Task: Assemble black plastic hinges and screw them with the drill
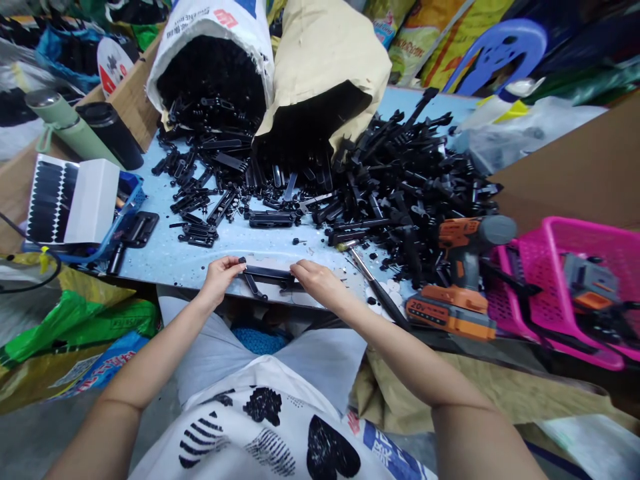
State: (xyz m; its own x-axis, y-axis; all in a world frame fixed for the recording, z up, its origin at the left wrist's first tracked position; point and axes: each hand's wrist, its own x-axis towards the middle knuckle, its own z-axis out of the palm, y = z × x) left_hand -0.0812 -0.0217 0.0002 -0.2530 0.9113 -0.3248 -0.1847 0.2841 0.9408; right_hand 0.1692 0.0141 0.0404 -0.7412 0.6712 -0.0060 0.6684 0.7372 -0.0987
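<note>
Near the front edge of the table, a long flat black bar-shaped part (269, 272) is stretched between my two hands. My left hand (221, 277) pinches its left end, where a small black piece stands up by the fingertips. The fingers of my right hand (316, 281) are closed on its right end. A thinner black arm (255, 287) slants down from below the left end; whether it is joined to the bar I cannot tell. A hammer (373, 280) lies to the right of my right hand, its head toward the pile.
A pile of black parts (395, 187) covers the back right, below a white sack (215, 40) and a brown paper sack (325, 53). An orange cordless drill (455, 293) and a pink basket (555, 287) stand right. A blue basket (133, 193) and green bottle (70, 127) are left.
</note>
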